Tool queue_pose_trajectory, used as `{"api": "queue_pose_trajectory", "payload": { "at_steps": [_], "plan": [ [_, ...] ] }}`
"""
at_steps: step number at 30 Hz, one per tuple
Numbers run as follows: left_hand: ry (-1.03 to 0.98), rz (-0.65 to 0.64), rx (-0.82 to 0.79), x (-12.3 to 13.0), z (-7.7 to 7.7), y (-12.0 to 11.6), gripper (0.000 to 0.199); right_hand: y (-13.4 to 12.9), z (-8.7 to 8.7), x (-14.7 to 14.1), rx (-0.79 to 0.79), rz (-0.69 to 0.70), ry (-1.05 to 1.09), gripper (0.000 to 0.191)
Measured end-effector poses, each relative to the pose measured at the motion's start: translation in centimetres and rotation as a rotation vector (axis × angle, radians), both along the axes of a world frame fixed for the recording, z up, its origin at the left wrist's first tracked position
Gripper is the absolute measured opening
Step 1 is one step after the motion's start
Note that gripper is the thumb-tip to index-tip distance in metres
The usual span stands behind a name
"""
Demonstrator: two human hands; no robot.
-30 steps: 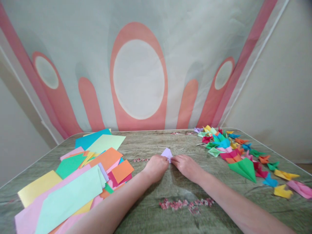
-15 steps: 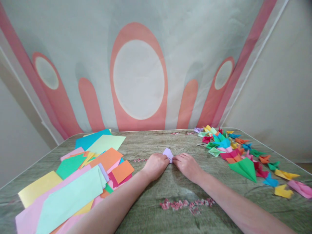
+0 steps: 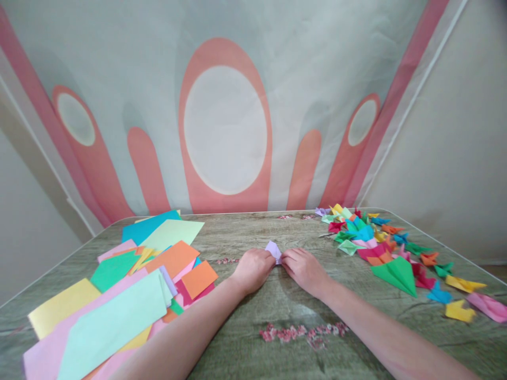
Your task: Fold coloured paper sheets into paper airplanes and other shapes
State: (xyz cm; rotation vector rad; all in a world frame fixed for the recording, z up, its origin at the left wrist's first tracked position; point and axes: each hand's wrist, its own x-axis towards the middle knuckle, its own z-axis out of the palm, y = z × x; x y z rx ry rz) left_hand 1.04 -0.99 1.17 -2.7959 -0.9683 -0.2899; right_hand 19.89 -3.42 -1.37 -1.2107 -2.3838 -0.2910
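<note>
Between my two hands, at the middle of the table, is a small piece of folded lilac paper [image 3: 273, 249] with a pointed top. My left hand [image 3: 253, 270] is closed on its left side, fingers curled and thumb hidden. From the other side my right hand [image 3: 304, 270] pinches the lower right edge with its fingertips. Both hands rest low against the tabletop, and their fingers cover the lower part of the paper.
Loose coloured sheets [image 3: 114, 322] lie overlapped on the left, partly beneath my left forearm. Several folded paper figures [image 3: 366, 232] are heaped at the right, with a larger green folded piece [image 3: 396, 275] nearest. A printed fabric panel [image 3: 225, 126] rises behind the wooden-patterned table [image 3: 237, 338].
Hardly anything differs. Both hands stay on the lilac paper, with only a very slight shift of the fingers of my right hand.
</note>
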Motion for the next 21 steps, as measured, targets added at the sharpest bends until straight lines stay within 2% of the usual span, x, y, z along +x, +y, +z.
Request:
{"api": "queue_pose_trajectory", "payload": {
  "at_steps": [9, 16, 21],
  "plan": [
    [-0.138, 0.014, -0.130, 0.2, -0.3, 0.2, 0.028, 0.2, 0.1, 0.1, -0.118, -0.007, 0.118, 0.013],
    [-0.408, 0.104, -0.338, 0.1, -1.0, 1.1, 0.020, 0.7, -0.3, 0.3, -0.218, -0.022, 0.342, 0.010],
    [-0.452, 0.153, -0.383, 0.5, -1.3, 1.7, 0.020, 1.3, -1.0, 0.3, -0.264, -0.098, 0.398, 0.010]
  ]
}}
